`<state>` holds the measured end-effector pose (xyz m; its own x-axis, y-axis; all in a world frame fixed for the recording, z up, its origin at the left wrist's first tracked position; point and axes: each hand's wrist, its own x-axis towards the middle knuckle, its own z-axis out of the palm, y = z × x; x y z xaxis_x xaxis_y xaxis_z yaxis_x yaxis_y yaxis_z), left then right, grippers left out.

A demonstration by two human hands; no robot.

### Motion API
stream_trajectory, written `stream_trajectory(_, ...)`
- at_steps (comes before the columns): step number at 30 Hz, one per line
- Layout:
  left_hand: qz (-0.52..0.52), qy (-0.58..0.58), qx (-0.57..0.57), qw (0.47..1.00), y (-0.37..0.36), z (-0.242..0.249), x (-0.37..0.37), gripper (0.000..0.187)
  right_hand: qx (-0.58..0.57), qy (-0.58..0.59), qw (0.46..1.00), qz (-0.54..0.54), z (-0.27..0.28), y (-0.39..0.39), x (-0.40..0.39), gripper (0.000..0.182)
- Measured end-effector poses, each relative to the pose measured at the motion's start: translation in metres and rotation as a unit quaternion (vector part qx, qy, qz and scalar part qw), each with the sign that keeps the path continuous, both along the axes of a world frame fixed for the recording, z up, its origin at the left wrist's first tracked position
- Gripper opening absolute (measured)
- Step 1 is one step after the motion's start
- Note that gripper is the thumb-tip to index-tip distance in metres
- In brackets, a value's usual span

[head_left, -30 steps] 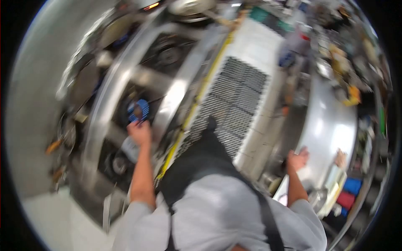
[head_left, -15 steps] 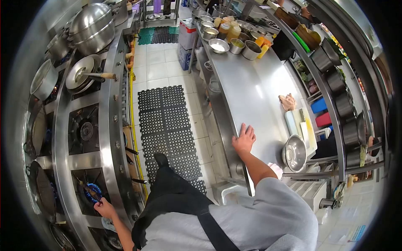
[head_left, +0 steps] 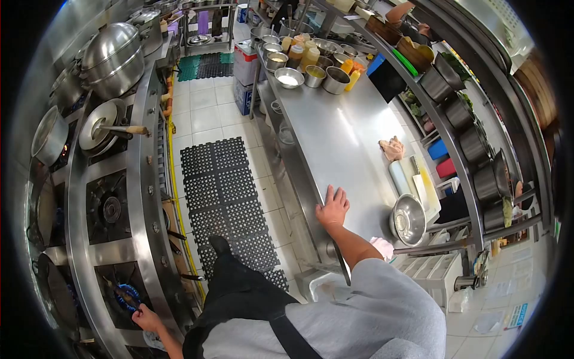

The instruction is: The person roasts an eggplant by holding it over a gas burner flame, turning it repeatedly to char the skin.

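At the stove, my left hand [head_left: 146, 318] is closed on the near end of a slim dark-brown piece [head_left: 122, 292], too small to name. It lies over the blue flame [head_left: 133, 302] of a lit burner. Across the aisle, my right hand [head_left: 333, 208] rests flat on the steel table [head_left: 353, 155] close to its edge, fingers spread and nothing in them. Farther along that table are a steel bowl [head_left: 408, 221], a knife [head_left: 417, 173] on a cutting board [head_left: 427, 194], and a crumpled tan cloth or piece of meat [head_left: 392, 148].
A wok [head_left: 98, 128] with a wooden-handled ladle and a large lidded steamer pot [head_left: 113, 60] stand farther up the stove. Sauce bottles [head_left: 310, 58] and steel containers crowd the table's far end. A black perforated mat [head_left: 224, 197] covers the aisle floor. Another person's arm [head_left: 399, 12] shows beyond the shelf.
The camera view has shifted, so the scene sits slightly more to the left. My left hand stays at the flame with the brown piece, and my right hand stays on the table.
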<state>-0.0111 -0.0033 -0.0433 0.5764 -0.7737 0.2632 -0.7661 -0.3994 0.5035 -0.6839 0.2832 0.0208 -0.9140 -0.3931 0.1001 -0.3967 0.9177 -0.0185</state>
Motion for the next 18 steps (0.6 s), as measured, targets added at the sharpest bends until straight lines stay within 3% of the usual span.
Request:
stream_trajectory(3, 0.014, 0.005, 0.032, 0.999, 0.005, 0.037, -0.025, 0.039, 0.018, 0.003, 1.000, -0.005, 0.000, 0.002, -0.002, 0.086)
stream_trajectory(4, -0.018, 0.055, -0.025, 0.998, -0.002, 0.003, -0.001, 0.039, 0.028, -0.002, 1.000, 0.003, -0.003, 0.000, -0.001, 0.086)
stream_trajectory(5, -0.041, 0.061, -0.031, 0.997, 0.000, 0.000, 0.002, 0.041, 0.040, 0.005, 0.999, -0.012, 0.002, -0.004, 0.003, 0.083)
stream_trajectory(6, -0.045, -0.006, -0.016, 0.999, 0.006, 0.017, -0.011, 0.042, 0.016, 0.035, 0.999, -0.006, -0.010, -0.002, 0.002, 0.079)
stream_trajectory(7, -0.006, 0.041, 0.020, 0.999, 0.012, 0.029, -0.020, 0.040, -0.003, 0.039, 0.999, 0.009, -0.016, 0.002, 0.001, 0.077)
stream_trajectory(9, 0.015, 0.031, 0.032, 0.999, 0.018, 0.056, -0.034, 0.039, -0.021, 0.056, 0.997, 0.039, -0.022, 0.001, 0.005, 0.074)
stream_trajectory(10, 0.006, -0.001, 0.009, 1.000, 0.016, 0.044, -0.026, 0.036, -0.021, 0.034, 0.998, 0.057, -0.016, 0.000, 0.008, 0.075)
stream_trajectory(12, 0.006, 0.029, -0.060, 0.998, 0.009, 0.038, -0.024, 0.031, 0.081, 0.080, 0.993, 0.024, -0.023, -0.004, 0.012, 0.076)
stream_trajectory(13, -0.013, 0.078, -0.071, 0.994, 0.000, -0.010, 0.006, 0.036, 0.081, 0.067, 0.994, 0.011, -0.023, -0.004, 0.016, 0.077)
stream_trajectory(18, 0.030, 0.059, -0.047, 0.997, 0.007, 0.032, -0.022, 0.036, 0.074, 0.068, 0.995, 0.000, -0.026, -0.003, 0.007, 0.077)
